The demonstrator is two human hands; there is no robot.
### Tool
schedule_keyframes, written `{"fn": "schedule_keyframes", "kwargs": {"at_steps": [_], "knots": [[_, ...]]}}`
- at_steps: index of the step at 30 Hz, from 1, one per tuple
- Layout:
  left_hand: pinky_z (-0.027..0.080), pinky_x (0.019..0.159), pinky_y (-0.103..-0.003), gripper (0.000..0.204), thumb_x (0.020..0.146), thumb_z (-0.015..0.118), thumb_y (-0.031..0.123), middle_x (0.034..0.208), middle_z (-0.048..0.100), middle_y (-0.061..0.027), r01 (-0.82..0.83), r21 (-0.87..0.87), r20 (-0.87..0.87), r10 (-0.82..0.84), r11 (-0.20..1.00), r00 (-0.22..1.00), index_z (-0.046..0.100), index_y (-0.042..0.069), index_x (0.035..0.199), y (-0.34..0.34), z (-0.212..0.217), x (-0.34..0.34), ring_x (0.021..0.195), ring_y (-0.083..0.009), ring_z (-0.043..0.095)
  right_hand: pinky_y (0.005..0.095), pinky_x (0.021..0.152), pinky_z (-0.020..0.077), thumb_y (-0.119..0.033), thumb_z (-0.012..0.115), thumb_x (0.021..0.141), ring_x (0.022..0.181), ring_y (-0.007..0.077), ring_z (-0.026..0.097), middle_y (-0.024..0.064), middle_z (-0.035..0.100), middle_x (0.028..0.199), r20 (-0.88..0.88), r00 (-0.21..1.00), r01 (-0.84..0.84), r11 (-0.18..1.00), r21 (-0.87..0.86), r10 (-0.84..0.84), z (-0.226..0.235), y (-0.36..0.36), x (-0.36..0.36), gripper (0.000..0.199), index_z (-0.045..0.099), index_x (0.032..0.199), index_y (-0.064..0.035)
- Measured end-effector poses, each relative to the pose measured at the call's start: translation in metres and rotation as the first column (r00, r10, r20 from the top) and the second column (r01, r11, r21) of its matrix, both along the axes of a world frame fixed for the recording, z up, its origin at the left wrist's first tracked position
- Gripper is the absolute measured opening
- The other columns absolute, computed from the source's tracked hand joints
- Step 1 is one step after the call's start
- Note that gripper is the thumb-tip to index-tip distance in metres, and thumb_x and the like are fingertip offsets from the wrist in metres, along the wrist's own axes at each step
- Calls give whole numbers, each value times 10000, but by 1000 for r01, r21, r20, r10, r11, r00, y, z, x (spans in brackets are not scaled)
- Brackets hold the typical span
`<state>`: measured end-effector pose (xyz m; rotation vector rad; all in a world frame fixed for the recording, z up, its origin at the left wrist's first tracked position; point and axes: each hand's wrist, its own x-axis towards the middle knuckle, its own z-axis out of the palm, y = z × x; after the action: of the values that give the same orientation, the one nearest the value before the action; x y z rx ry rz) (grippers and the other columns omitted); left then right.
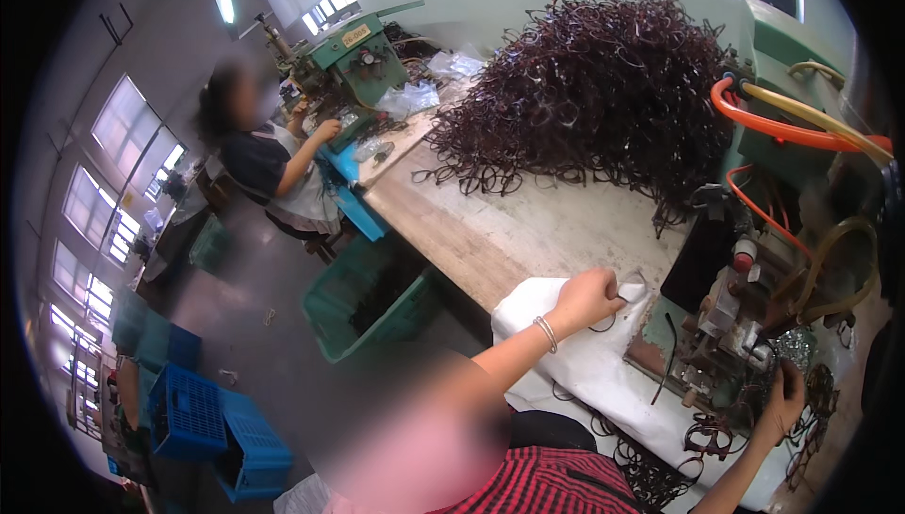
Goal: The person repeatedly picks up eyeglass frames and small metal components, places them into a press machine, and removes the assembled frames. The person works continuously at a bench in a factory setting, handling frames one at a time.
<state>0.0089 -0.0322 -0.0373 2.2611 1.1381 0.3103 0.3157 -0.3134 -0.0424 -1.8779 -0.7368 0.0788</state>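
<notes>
My left hand [586, 301] is closed over a white cloth [537, 310] at the bench edge. Its fingertips pinch a dark eyeglass frame, of which only a curved rim [603, 326] shows below them. My right hand [784, 405] is beside a small bench machine [721, 316], its fingers drawn together near a heap of tiny shiny metal parts [795, 349]. What those fingers hold, if anything, is too small to make out. A thin dark temple arm [667, 358] sticks out at the machine's left side. Several eyeglass frames [707, 436] lie close to my right wrist.
A large pile of dark eyeglass frames [603, 90] covers the back of the wooden bench [471, 222]. Orange hoses [782, 123] arch over the machine. On the left a co-worker [259, 142] sits at a green machine [358, 52]. A green crate [335, 326] and blue crates [189, 410] stand on the floor.
</notes>
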Motion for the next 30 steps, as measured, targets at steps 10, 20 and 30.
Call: {"fn": "schedule_keyframes", "kwargs": {"at_steps": [10,20,30], "knots": [[514,739,-424,189,737,661,173,819,660,-183,38,73,-328,-12,997,945,621,-1,800,3,6,-14,820,-380,630,271,936,415,-50,609,911,1007,144,568,56,629,1047,-114,993,4,988,156,14,38,-34,-49,220,627,1117,24],[446,610,-241,144,829,669,70,798,638,-39,248,-434,706,156,866,690,654,21,964,-26,63,6,682,-111,564,281,893,441,-20,723,760,901,148,580,74,631,964,-245,959,-65,951,302,143,91,49,-66,706,387,1374,74],[447,588,-177,95,878,674,12,791,669,-57,49,321,859,-313,946,405,623,-30,945,-80,175,92,645,-62,584,237,806,467,82,677,775,872,110,582,47,618,884,-392,831,-93,792,603,396,116,68,-98,621,396,1328,39]]}}
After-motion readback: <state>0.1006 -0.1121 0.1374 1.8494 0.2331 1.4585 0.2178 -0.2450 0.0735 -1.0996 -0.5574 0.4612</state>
